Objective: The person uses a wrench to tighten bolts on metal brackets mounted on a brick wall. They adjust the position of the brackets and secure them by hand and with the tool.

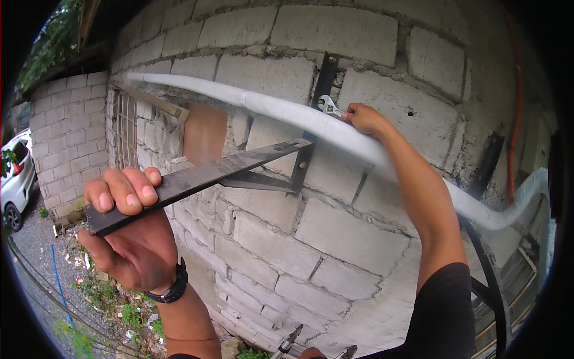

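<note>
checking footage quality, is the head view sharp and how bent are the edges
Head view: even daylight, no glare; the left hand gripping the dark flat metal bracket arm and the right hand on the adjustable wrench are sharp; the white insulated pipe bows with fisheye; corners black.

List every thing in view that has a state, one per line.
Left hand: closed around the outer end of the bracket arm.
Right hand: holding the adjustable wrench, reaching over the pipe.
Bracket arm: sticking out from the wall, bolted at its upright.
Adjustable wrench: at the bracket's upright, above the pipe.
White pipe: running along the block wall, crossing the upright.
</note>
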`<move>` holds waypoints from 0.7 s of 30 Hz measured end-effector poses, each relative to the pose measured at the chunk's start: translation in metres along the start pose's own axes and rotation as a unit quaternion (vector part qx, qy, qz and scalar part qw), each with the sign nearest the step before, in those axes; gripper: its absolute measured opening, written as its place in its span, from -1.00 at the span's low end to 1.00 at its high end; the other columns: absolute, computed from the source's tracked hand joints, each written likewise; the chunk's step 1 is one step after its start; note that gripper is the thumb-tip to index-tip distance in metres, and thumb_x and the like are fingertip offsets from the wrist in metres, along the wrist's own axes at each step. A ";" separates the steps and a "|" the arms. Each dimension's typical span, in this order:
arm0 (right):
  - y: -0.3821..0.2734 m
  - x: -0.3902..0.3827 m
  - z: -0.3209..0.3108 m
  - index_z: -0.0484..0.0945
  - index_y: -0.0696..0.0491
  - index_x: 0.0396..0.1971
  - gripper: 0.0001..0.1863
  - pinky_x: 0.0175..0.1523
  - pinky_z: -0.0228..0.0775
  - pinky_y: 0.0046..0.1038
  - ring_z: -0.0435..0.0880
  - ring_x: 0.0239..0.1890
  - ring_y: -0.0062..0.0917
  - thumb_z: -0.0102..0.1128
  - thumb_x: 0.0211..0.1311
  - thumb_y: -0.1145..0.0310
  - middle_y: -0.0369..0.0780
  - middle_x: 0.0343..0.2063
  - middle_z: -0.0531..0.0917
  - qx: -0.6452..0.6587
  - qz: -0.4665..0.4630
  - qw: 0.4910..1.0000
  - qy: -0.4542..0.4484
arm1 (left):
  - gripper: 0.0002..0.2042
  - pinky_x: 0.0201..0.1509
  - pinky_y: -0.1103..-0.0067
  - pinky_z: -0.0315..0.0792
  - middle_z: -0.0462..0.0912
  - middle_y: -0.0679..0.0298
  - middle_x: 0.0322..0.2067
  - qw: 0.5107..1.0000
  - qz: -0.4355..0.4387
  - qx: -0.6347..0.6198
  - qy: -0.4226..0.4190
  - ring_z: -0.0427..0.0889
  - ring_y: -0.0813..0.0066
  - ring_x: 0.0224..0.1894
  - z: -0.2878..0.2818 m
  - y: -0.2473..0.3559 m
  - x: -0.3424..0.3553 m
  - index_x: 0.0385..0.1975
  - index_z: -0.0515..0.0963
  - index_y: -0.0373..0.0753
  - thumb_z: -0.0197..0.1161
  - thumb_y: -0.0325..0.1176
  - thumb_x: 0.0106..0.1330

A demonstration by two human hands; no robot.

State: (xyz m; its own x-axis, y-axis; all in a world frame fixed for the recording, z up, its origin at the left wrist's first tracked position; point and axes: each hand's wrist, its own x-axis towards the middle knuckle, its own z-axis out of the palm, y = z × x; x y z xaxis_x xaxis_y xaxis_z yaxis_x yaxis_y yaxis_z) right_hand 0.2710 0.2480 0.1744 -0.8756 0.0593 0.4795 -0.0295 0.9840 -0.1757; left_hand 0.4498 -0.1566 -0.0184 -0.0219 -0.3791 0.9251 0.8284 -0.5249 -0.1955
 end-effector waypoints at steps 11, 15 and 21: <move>-0.005 0.013 0.005 0.70 0.11 -0.01 -0.64 0.09 0.46 -0.28 0.67 -0.09 -0.37 0.11 0.52 0.15 -0.12 -0.12 0.76 0.007 0.005 0.994 -0.111 | -0.66 0.31 0.30 0.18 0.38 0.33 -0.22 0.999 -0.014 -0.022 -0.020 0.36 0.38 -0.06 0.002 0.004 0.001 -0.06 0.34 -0.14 0.05 0.03 0.54; 0.003 0.011 0.008 0.70 0.13 0.02 -0.59 0.14 0.46 -0.22 0.70 0.01 -0.19 0.12 0.49 0.12 -0.03 -0.04 0.75 0.043 -0.030 0.994 -0.098 | -0.65 0.28 0.28 0.19 0.39 0.33 -0.22 1.000 -0.007 -0.017 -0.009 0.38 0.38 -0.07 -0.004 -0.001 -0.001 -0.07 0.33 -0.12 0.04 0.06 0.54; -0.001 0.003 0.019 0.68 0.10 -0.05 -0.59 0.13 0.47 -0.16 0.68 0.00 -0.06 0.07 0.52 0.07 0.02 -0.09 0.73 -0.119 -0.087 0.988 0.045 | -0.66 0.28 0.29 0.18 0.40 0.33 -0.23 1.000 -0.013 -0.017 -0.015 0.38 0.38 -0.08 -0.010 0.002 0.002 -0.08 0.33 -0.12 0.03 0.04 0.53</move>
State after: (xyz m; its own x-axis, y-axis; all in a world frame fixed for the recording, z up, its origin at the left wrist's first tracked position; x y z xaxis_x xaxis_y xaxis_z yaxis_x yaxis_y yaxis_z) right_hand 0.2599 0.2444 0.1598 -0.8201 -0.1094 0.5617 -0.0521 0.9917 0.1172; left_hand 0.4456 -0.1662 -0.0197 -0.0267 -0.3419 0.9394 0.8081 -0.5606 -0.1810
